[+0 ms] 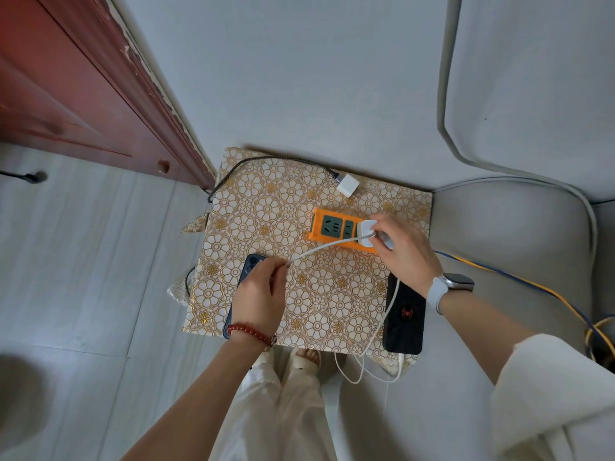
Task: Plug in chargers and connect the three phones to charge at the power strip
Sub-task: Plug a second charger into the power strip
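Note:
An orange power strip point(327, 229) lies on a small table with a floral cover point(266, 211). My right hand point(404, 251) grips a white charger point(367, 232) at the strip's right end. A white cable point(319, 249) runs from it to my left hand point(261, 297), which pinches its free end above a blue phone point(249, 266). A black phone point(404, 319) with a red spider emblem lies at the table's right edge, a white cable point(387, 314) passing beside it. A second white charger point(347, 185) with a dark braided cable point(253, 160) rests at the back.
A red wooden door point(73, 88) stands at the left. A grey sofa point(515, 227) borders the table on the right. Blue and yellow wires point(532, 287) trail over the sofa. White cable loops point(362, 374) hang off the table's front edge near my feet.

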Tool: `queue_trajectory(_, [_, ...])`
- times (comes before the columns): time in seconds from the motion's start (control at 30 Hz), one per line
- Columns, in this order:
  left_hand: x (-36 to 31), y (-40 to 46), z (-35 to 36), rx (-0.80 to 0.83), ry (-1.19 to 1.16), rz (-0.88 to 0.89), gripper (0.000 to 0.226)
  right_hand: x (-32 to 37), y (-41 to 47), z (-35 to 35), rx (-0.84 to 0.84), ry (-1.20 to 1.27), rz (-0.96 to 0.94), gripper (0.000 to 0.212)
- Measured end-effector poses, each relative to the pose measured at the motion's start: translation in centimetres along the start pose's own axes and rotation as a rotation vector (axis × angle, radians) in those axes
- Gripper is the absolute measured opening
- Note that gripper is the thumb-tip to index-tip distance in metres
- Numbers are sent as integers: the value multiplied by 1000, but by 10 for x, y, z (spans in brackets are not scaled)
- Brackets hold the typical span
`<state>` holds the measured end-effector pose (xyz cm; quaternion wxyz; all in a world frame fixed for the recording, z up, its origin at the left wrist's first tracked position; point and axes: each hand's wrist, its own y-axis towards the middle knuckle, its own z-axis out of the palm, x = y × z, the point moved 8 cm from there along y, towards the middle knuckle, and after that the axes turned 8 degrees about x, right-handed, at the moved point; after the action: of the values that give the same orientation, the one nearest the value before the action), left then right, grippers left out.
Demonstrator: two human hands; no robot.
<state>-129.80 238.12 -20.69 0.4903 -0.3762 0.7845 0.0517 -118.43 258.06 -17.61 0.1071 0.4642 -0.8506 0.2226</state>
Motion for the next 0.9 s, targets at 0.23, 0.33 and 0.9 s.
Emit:
queue_trajectory(0.23, [0, 6, 3, 7, 12, -18, 14, -5, -1, -2, -91, 14, 53, 12])
queue_trajectory(0.33, [1, 8, 5, 22, 25, -20, 15, -10, 0, -4, -121, -10, 83, 12])
queue_trajectory(0.9, [-6, 13, 10, 29, -2, -23, 14, -20, 1, 0, -100, 254, 193, 21])
